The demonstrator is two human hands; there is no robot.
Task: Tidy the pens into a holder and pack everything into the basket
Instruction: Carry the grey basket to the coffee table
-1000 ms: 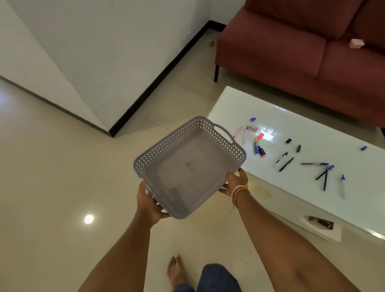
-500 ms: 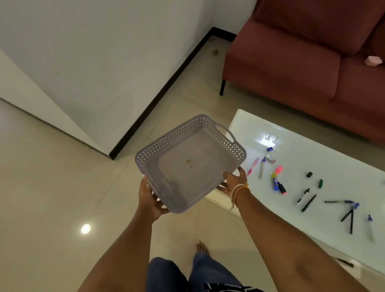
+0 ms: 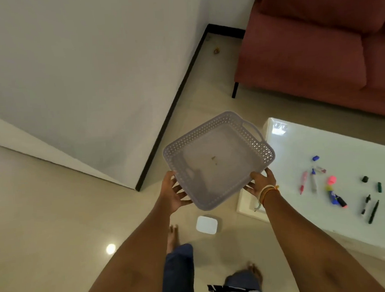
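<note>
I hold an empty grey lattice-walled basket [image 3: 180,151] in the air above the floor. My left hand [image 3: 173,193] grips its near left side and my right hand [image 3: 260,182] grips its near right corner. Several pens and markers lie scattered on the white table [image 3: 349,140] to the right: a red pen [image 3: 302,182], a pink highlighter [image 3: 331,179], a blue marker [image 3: 334,197], a black pen [image 3: 373,212] and a loose blue cap [image 3: 315,158]. No pen holder is in sight.
A dark red sofa [image 3: 316,48] stands behind the table. A white wall corner with a black skirting [image 3: 171,111] juts out at left. A small white square object [image 3: 206,225] lies on the tiled floor under the basket. My feet are below.
The view has swung left and I have stepped, so the table and pens shifted right in view. The basket stays gripped in both hands. The white square object on the floor has come into sight.
</note>
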